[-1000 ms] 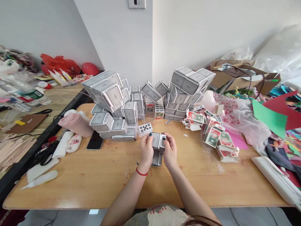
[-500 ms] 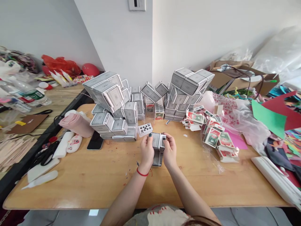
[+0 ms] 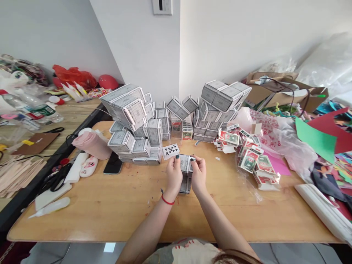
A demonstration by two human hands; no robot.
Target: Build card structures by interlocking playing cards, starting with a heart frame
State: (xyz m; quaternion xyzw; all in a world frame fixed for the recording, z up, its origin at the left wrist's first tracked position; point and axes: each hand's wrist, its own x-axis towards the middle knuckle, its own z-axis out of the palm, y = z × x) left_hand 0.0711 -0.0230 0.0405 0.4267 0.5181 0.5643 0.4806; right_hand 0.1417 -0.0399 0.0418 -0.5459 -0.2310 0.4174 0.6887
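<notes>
A: What do the 2 hands have between them?

B: The left hand [image 3: 174,175] and the right hand [image 3: 198,175] are both closed on a small grey patterned card box [image 3: 186,164], fingers pressing its sides and top edge. It sits on top of a second grey patterned box [image 3: 185,185] that stands on the pale wooden table [image 3: 115,205], just in front of the person.

A: Anything on the wrists?

B: A thin red string bracelet [image 3: 167,200] circles the left wrist.

A: What lies closest to the grip?

B: A white playing card with black clubs [image 3: 170,150] lies face up just beyond the left hand, touching the foot of the big heap of grey patterned card boxes [image 3: 134,124]. A second heap of the same grey boxes [image 3: 220,106] stands behind and to the right.

A: And further out?

B: To the right, red and green printed flat cartons [image 3: 247,154] spill across a clear plastic bag. To the left, a black phone [image 3: 113,163] lies flat beside a pink rolled cloth [image 3: 92,143], with black-handled scissors [image 3: 56,179] near the table's left edge.
</notes>
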